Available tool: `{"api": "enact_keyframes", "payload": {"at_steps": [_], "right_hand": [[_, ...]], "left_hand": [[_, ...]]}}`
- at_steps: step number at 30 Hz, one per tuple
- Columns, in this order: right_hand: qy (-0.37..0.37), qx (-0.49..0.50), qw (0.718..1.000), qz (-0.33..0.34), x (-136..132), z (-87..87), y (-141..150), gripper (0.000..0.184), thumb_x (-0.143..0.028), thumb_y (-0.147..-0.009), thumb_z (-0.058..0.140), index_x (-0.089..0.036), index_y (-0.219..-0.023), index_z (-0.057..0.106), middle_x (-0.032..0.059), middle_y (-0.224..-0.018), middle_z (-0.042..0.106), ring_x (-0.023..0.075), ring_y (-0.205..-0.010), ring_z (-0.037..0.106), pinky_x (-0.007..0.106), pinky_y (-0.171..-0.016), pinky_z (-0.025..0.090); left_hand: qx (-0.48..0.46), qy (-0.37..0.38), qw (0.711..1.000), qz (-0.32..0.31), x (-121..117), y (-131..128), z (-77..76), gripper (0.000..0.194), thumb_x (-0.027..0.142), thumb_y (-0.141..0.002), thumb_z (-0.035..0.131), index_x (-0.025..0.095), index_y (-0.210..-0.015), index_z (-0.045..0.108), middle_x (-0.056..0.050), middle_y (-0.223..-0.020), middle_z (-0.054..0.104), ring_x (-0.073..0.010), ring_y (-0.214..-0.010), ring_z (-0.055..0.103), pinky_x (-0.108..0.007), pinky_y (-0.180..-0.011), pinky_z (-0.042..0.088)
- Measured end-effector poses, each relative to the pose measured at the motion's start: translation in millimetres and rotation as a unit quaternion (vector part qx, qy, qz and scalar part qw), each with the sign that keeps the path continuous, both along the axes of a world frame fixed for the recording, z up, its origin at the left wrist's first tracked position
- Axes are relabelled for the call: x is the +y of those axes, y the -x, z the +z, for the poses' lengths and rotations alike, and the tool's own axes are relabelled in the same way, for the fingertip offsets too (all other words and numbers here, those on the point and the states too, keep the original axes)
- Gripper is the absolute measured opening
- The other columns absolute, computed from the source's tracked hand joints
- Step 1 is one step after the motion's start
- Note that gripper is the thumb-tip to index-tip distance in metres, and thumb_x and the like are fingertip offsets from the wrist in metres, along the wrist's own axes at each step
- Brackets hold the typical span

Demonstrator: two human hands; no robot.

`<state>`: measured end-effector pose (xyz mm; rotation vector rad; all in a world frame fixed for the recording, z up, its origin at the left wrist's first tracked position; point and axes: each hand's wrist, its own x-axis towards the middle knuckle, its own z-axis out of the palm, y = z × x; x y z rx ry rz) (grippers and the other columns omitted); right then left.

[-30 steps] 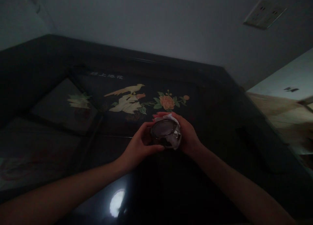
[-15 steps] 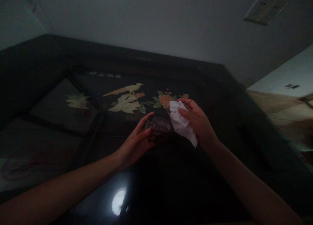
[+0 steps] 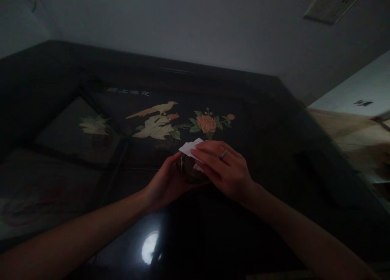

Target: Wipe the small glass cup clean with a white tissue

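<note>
On the near side of the flower [image 3: 206,123], the left hand [image 3: 164,180] curls round a jar [image 3: 188,165], probably glass in this gloom. The right hand's [image 3: 230,170] close-set fingers press tissue [image 3: 189,148] against it; hard rubbing could twist it loose.

Much of the round, dark vessel [image 3: 186,169] is being covered by the white tissue [image 3: 190,147] and the right grip [image 3: 228,168], so its full outline is being obscured. Some fingers of the left grip [image 3: 168,180] are being hidden behind the vessel, while part of the tissue is being concealed under the right grip. The left forearm [image 3: 91,227] and the right forearm [image 3: 298,231] are being cut off by the picture's edges, and the wall socket [image 3: 332,5] is being clipped at the top. Strokes of the pale lettering [image 3: 128,92] on the surface [image 3: 213,239] are being blurred; the dark marks [image 3: 363,103] at far right are being shown too small to identify.
</note>
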<state>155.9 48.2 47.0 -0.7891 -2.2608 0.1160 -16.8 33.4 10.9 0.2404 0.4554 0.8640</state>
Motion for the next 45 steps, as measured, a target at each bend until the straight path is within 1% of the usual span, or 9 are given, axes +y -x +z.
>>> {"api": "enact_keyframes", "payload": {"at_steps": [6,11,15,18,22,26,35,40,45], "right_hand": [[-0.028,-0.044,0.998,0.044,1.5,-2.7,-2.6,0.033,-0.018,-0.092,0.051,-0.01,-0.122,0.06,0.016,-0.123,0.065,0.0237,-0.121,0.056,0.04,-0.102,0.049],[0.063,-0.088,0.991,0.084,9.3,5.2,-8.4,0.036,-0.024,-0.096,0.044,-0.009,-0.127,0.055,0.0184,-0.138,0.052,0.0225,-0.13,0.047,0.043,-0.105,0.044],[0.134,-0.158,0.972,0.112,16.3,12.3,-18.2,0.068,-0.043,-0.082,0.066,-0.014,-0.139,0.043,0.0174,-0.151,0.034,0.0281,-0.139,0.031,0.05,-0.111,0.034],[0.169,-0.18,0.961,0.122,18.3,12.5,-23.2,0.076,-0.03,-0.079,0.072,-0.022,-0.145,0.035,0.0129,-0.156,0.027,0.0273,-0.143,0.023,0.051,-0.113,0.029],[0.177,-0.161,0.964,0.12,18.5,3.4,-22.6,0.072,-0.006,-0.084,0.056,-0.027,-0.147,0.029,0.0088,-0.158,0.021,0.0217,-0.143,0.024,0.045,-0.112,0.033],[0.16,-0.158,0.97,0.098,18.9,-0.2,-21.5,0.07,0.001,-0.083,0.047,-0.027,-0.146,0.033,0.009,-0.156,0.026,0.0222,-0.141,0.031,0.045,-0.11,0.036],[0.138,-0.205,0.967,0.069,13.3,22.0,-25.8,0.07,0.006,-0.072,0.046,-0.02,-0.137,0.046,0.0067,-0.142,0.051,0.0213,-0.114,0.058,0.041,-0.096,0.051],[0.048,-0.236,0.969,0.051,8.8,21.3,-21.6,0.052,-0.002,-0.078,0.053,-0.018,-0.127,0.057,0.0099,-0.137,0.056,0.0289,-0.123,0.05,0.049,-0.096,0.049],[0.024,-0.231,0.97,0.065,5.6,21.5,-20.5,0.047,-0.009,-0.084,0.053,-0.015,-0.13,0.054,0.0139,-0.131,0.06,0.03,-0.128,0.046,0.05,-0.1,0.047]], "left_hand": [[0.011,0.018,0.999,0.029,2.3,3.1,3.0,0.024,0.037,-0.087,0.053,0.019,-0.091,0.068,-0.003,-0.086,0.073,-0.0185,-0.081,0.065,-0.036,-0.081,0.049],[0.009,0.011,0.998,0.057,5.1,2.6,5.4,0.024,0.035,-0.089,0.05,0.02,-0.094,0.067,-0.003,-0.088,0.073,-0.0188,-0.085,0.066,-0.036,-0.082,0.049],[0.011,0.015,0.997,0.074,6.2,3.1,5.4,0.027,0.037,-0.089,0.048,0.02,-0.099,0.067,-0.003,-0.094,0.074,-0.0211,-0.091,0.066,-0.04,-0.087,0.049],[0.014,0.021,0.997,0.07,6.3,3.8,4.3,0.028,0.037,-0.089,0.047,0.02,-0.099,0.067,-0.004,-0.094,0.074,-0.0219,-0.092,0.066,-0.041,-0.089,0.048],[0.024,0.019,0.997,0.066,6.5,4.1,3.5,0.03,0.039,-0.088,0.047,0.019,-0.098,0.068,-0.006,-0.093,0.074,-0.0232,-0.092,0.066,-0.043,-0.092,0.047],[0.03,0.025,0.996,0.081,6.9,3.5,4.0,0.03,0.038,-0.088,0.047,0.019,-0.097,0.067,-0.005,-0.091,0.074,-0.0236,-0.094,0.065,-0.044,-0.095,0.044],[0.023,0.021,0.997,0.072,9.0,5.3,-2.7,0.033,0.038,-0.088,0.046,0.016,-0.099,0.068,-0.007,-0.086,0.073,-0.0248,-0.094,0.064,-0.043,-0.094,0.044],[0.028,0.027,0.996,0.082,9.4,3.7,1.2,0.032,0.038,-0.087,0.047,0.016,-0.094,0.069,-0.005,-0.081,0.073,-0.0226,-0.088,0.065,-0.039,-0.092,0.045],[0.044,0.031,0.995,0.08,10.2,3.1,3.6,0.028,0.038,-0.085,0.051,0.017,-0.09,0.07,-0.005,-0.077,0.072,-0.0244,-0.091,0.064,-0.039,-0.091,0.045]]}}
